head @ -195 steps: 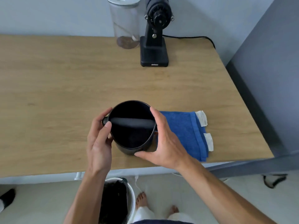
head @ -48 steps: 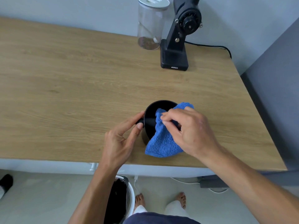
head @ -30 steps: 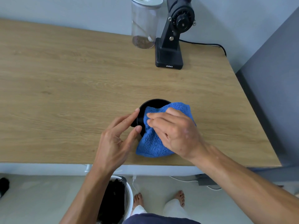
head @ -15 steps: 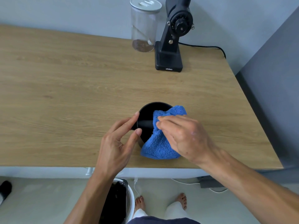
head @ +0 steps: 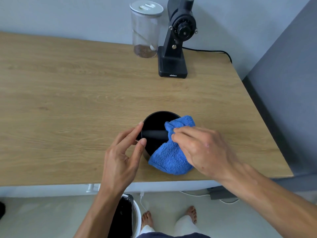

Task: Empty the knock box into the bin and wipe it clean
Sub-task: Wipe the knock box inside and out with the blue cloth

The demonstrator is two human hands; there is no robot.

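- Your left hand [head: 123,157] is at the 9 o'clock side of the knock box [head: 155,134]. Its fingertips [head: 141,125] touch the rim and the thumb presses the wall, so it grips the box lightly. I think you do this so the box will not slide or spin while you rub it.
- Your right hand [head: 202,148] is closed on the blue cloth [head: 169,160]. It pinches a bunch of the cloth at the 3 o'clock side of the box, right where the bar [head: 154,133] meets the wall.
- The rest of the cloth hangs over the rim toward 5 o'clock and rests on the table [head: 68,109].
- The knock box stands upright near the front edge of the table, toward the right. It is round and black, with a dark bar across the top.
- The inside looks dark and empty, but it is too dark to be sure no coffee bits are left.
- The bin [head: 135,215] is on the floor under the table edge, at 6 o'clock from the box, close enough to tip things into.
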